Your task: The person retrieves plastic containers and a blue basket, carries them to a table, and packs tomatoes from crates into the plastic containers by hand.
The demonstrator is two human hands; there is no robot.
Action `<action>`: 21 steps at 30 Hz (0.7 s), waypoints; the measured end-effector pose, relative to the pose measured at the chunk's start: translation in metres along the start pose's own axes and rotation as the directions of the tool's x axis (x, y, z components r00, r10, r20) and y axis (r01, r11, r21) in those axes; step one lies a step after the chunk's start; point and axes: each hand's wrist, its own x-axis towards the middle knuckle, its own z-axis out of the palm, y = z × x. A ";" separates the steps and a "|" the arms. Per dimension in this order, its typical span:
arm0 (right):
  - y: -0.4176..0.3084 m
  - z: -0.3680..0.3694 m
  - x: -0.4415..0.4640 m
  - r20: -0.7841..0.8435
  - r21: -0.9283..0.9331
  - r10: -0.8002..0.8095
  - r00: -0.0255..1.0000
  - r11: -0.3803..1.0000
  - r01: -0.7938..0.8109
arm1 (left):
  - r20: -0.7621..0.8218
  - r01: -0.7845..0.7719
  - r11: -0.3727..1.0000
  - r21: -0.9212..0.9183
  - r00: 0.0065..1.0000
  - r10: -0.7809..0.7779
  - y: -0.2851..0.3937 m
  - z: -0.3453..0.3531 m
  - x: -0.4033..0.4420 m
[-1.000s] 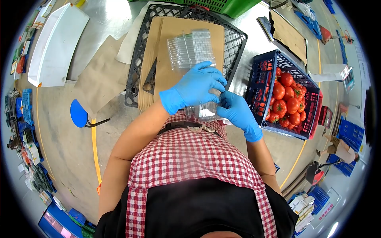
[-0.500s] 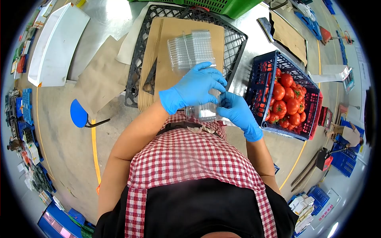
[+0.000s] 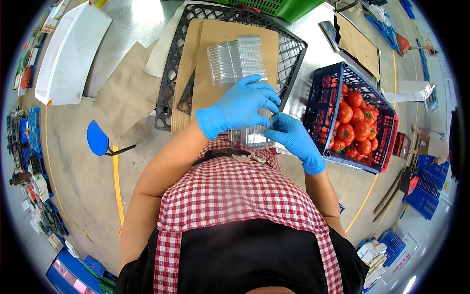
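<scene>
Nested clear plastic clamshell containers [image 3: 237, 60] lie on brown cardboard [image 3: 203, 54]. Across them rests my blue-gloved left hand [image 3: 245, 104], its fingers bent over the plastic and hiding part of it. A lower section of clear plastic container [image 3: 252, 137] shows between that hand and the checked apron. My right hand [image 3: 294, 138], gloved in blue too, pinches the right edge of this section, thumb and fingers close together. The fingertips of both hands nearly meet there.
To the right stands a dark blue crate [image 3: 323, 110] of red tomatoes [image 3: 361, 130]. Under the cardboard is a black plastic lattice tray [image 3: 292, 61]. A green crate [image 3: 289, 7] sits at the far edge, a white box [image 3: 73, 54] at left. Another person [image 3: 438, 149] is far right.
My right thumb has shifted slightly left along the plastic edge. The left hand stays almost still. The person far right has moved a little.
</scene>
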 end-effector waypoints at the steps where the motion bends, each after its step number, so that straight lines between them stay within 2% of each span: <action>1: 0.002 -0.001 0.001 0.008 -0.001 -0.005 1.000 1.000 0.005 | 0.002 0.002 1.000 -0.006 1.000 -0.002 0.001 -0.001 0.000; 6: 0.008 -0.003 0.002 0.013 0.005 -0.014 1.000 1.000 0.014 | 0.004 -0.002 1.000 -0.009 1.000 0.002 0.002 -0.002 0.000; 9: 0.000 0.000 0.000 -0.024 -0.027 0.045 0.999 0.999 -0.046 | 0.001 -0.003 1.000 0.001 1.000 0.003 0.001 -0.001 0.001; 15: -0.005 0.007 -0.003 -0.120 -0.200 -0.006 0.993 0.980 -0.018 | -0.008 -0.013 1.000 0.007 1.000 0.013 0.000 0.001 0.001; 18: -0.011 0.007 -0.004 -0.124 -0.264 -0.005 0.992 0.964 -0.028 | -0.009 -0.013 1.000 0.008 1.000 0.013 -0.001 0.002 0.002; 21: -0.005 0.001 0.001 -0.076 -0.246 0.011 0.997 0.969 -0.029 | 0.003 -0.008 1.000 0.005 1.000 0.008 0.000 0.002 0.002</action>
